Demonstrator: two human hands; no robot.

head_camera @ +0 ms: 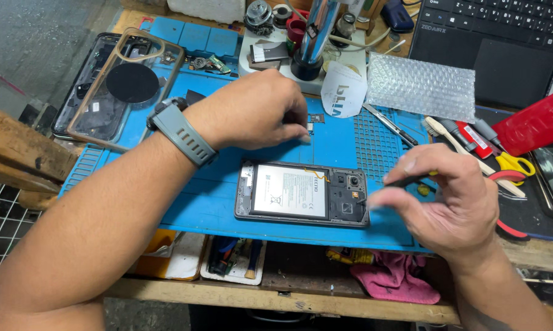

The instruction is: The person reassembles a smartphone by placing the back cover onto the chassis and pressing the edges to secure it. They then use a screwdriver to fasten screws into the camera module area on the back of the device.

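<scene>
A: Right hand (448, 199)?
B: Pinches a thin dark tool (405, 181); opened phone (302, 193) lies just left of it.
A: Left hand (252, 110)?
B: Fingertips pinched narrow on the blue mat (337, 144), just beyond the phone; whether they grip anything, cannot tell.

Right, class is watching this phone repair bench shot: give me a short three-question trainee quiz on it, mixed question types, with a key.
1. True or false: the opened phone lies on the blue mat with its battery showing.
2. Which hand wears the grey wristwatch? A) left hand B) right hand C) neither
3. Fill in: the right hand holds a slim dark ____ beside the phone's camera end.

Key
1. True.
2. A.
3. Tool; its tip is hidden, so its exact kind cannot be told.
</scene>
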